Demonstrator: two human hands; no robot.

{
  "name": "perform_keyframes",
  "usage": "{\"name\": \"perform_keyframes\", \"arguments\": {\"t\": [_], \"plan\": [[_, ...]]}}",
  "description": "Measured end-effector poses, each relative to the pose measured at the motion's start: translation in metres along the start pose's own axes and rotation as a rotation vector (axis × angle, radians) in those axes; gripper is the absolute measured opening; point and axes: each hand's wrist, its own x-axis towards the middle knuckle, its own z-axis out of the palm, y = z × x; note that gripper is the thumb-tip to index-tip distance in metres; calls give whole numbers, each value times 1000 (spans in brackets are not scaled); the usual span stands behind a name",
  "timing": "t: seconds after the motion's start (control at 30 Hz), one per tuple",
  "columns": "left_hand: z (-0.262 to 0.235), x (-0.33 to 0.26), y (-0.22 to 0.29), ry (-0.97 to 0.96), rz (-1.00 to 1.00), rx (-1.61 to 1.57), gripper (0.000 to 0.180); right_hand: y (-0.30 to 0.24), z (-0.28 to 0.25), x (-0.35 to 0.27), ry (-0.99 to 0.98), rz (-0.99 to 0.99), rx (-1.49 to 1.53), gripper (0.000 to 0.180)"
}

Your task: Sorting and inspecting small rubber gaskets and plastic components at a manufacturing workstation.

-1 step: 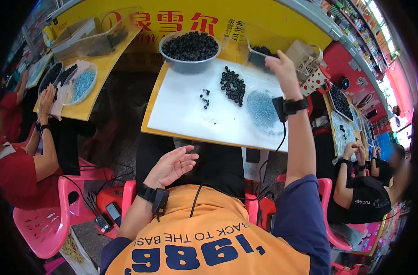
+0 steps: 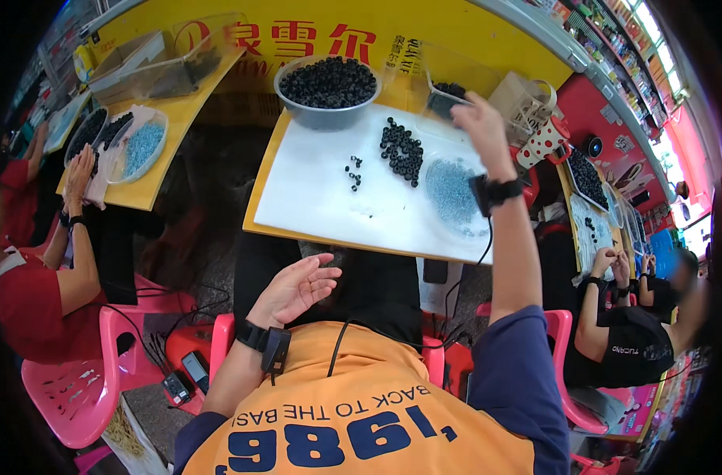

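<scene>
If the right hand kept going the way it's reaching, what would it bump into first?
Probably the clear container of black rings at the table's far edge: the right hand is raised right beside it, fingers toward it. Depth is hard to judge, so it may already be touching.

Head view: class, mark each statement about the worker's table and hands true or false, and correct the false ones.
1. The right hand is raised over the far right of the table, at a clear container of black pieces. True.
2. The left hand grips a black ring. False: it is open, palm up, empty, below the table's near edge.
3. The grey bowl is full of black rings. True.
4. The black rings on the white sheet lie left of the few loose ones. False: they lie to their right.
5. The pale blue pieces lie in a heap near the right wrist. True.
</scene>
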Motion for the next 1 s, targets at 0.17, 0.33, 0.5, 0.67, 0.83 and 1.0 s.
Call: {"name": "perform_keyframes", "arguments": {"t": [0.17,0.33,0.5,0.67,0.83,1.0], "plan": [[-5,-2,2,16,25,-6,33,39,62,-70,-238,-274,-641,12],[-4,-1,1,-32,19,30,33,49,85,-94,-237,-473,-922,8],[5,-1,3,-59,18,60,33,50,90,-98,-219,-457,-972,9],[21,10,12,-95,35,122,32,38,79,-105,-214,-382,-892,4],[46,25,14,63,128,144,30,-44,84,-166,-299,-302,14,18],[36,33,-1,104,115,131,21,-74,78,-198,-376,-373,-37,26]]}}
